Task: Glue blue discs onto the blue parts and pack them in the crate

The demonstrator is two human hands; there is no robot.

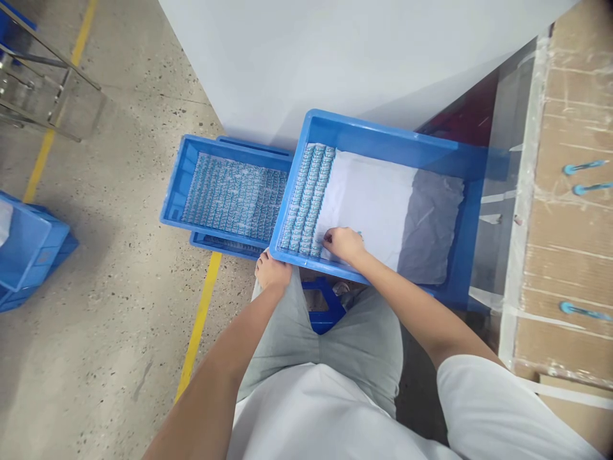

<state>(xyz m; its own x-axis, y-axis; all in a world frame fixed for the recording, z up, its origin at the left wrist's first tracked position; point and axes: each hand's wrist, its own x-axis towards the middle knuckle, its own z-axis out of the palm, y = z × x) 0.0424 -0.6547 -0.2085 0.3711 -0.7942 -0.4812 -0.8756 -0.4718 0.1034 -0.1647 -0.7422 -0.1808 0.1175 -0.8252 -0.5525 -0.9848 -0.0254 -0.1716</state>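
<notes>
My right hand (345, 244) is inside the large blue crate (393, 134), low over a white sheet (373, 191). Its fingers are curled in a pinch beside the lower end of the packed rows of small blue-and-white pieces (309, 198). Whatever the fingertips hold is hidden; a bit of blue shows at the hand's far edge. At the crate's near left corner, my left hand (274, 269) lies by my knee with fingers bent. It is closed, and I cannot make out what is under it.
To the left, a second blue crate (172, 185) full of similar pieces sits on another crate. More blue crates (33, 249) stand on the floor at far left, below a metal frame (57, 96). At right, cardboard (565, 255) carries several blue elongated pieces (584, 310).
</notes>
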